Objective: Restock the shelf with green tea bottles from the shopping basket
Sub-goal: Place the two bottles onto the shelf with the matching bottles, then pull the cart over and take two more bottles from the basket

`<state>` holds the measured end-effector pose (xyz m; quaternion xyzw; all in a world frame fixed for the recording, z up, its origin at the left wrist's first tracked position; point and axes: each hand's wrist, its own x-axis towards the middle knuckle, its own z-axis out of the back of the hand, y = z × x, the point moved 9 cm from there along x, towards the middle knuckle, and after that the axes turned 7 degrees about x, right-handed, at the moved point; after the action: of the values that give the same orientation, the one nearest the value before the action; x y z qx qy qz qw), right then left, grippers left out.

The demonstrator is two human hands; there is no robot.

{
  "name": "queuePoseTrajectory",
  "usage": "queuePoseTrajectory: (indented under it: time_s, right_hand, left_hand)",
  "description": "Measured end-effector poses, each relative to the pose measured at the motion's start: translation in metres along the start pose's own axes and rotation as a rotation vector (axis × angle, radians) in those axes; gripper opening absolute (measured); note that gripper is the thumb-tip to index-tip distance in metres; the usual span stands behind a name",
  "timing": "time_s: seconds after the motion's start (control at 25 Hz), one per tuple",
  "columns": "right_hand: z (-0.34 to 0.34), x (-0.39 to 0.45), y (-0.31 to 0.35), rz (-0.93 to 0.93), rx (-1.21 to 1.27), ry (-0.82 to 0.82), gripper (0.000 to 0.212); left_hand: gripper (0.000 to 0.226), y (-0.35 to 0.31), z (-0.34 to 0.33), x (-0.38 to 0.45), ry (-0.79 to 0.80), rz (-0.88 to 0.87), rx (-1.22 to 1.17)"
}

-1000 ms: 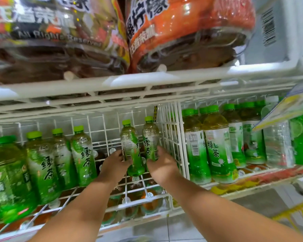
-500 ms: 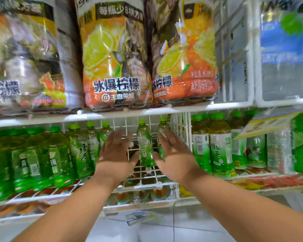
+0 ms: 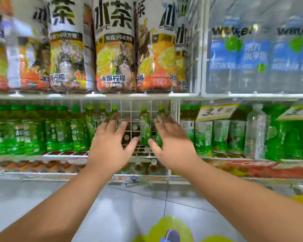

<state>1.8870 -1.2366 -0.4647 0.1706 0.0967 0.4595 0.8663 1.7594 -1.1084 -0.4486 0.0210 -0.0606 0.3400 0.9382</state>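
Both bare forearms are reaching forward, side by side. The left hand (image 3: 110,145) and right hand (image 3: 171,144) are hovering palm-down with fingers spread and straight, thumbs pointing toward each other, gripping nothing.

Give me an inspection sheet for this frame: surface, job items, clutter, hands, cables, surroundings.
Surface: white wire shelf, middle tier, partly filled.
Job's things: two green tea bottles stand upright in the gap beside the wire divider; basket not in view.
Clutter: nothing seen.
Hands: left hand and right hand open, fingers spread, holding nothing.
Cables: nothing seen.
Surroundings: lemon tea bottles above, water bottles upper right, price tag, tiled floor.
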Motion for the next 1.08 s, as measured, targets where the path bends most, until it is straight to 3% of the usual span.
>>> queuePoseTrajectory:
  time_s: [0.28,0.48,0.68,0.84,1.08]
  right_hand:
    - [0.054,-0.086,0.02,0.017,0.041,-0.077,0.073]
    - [0.153,-0.158,0.073,0.014,0.07,-0.142,0.074]
    - [0.263,-0.243,0.104,-0.005,0.078,-0.14,0.073]
    - [0.331,-0.314,0.088,-0.054,0.062,-0.132,0.072]
    - [0.405,-0.387,0.015,-0.15,0.056,-0.163,0.072]
  left_hand:
    - [0.076,-0.022,0.07,-0.092,-0.045,0.012,-0.136]
    - [0.074,-0.018,0.198,-0.142,-0.057,0.039,-0.16]
    - [0.077,-0.054,0.304,-0.185,0.057,-0.022,-0.126]
    - [0.075,-0.106,0.356,-0.22,0.063,-0.081,-0.132]
    - [0.074,-0.199,0.421,-0.232,0.019,-0.202,-0.134]
